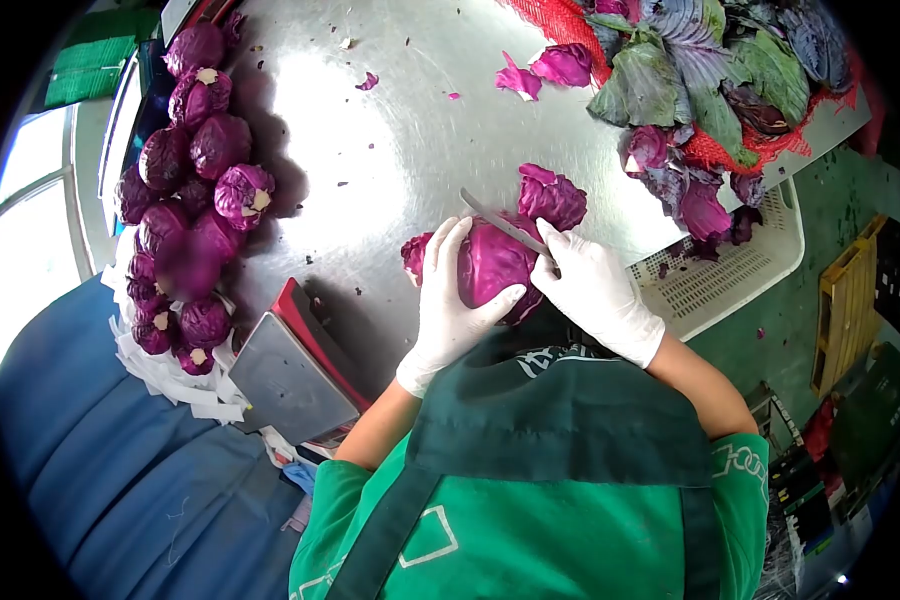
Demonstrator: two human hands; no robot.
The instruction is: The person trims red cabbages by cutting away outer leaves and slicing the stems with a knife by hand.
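A purple cabbage (493, 262) lies on the metal table directly in front of me. My left hand (450, 300), in a white glove, is wrapped around its left side, thumb across the near face. In my gloved right hand (592, 290) is a knife (503, 224), its blade lying over the top of the cabbage and pointing up and left. Just beyond the right hand, a loose purple leaf (552, 197) sits against the cabbage. Another bit of purple leaf (413, 256) shows at the left, beside my left fingers. The knife's handle is mostly hidden in the grip.
Several trimmed cabbages (220, 146) are piled along the table's left edge. At the upper right, leafy scraps (660, 80) lie on red netting (560, 25). A white plastic crate (740, 290) stands below the table's right edge. A grey-and-red box-like object (290, 365) is near my left arm.
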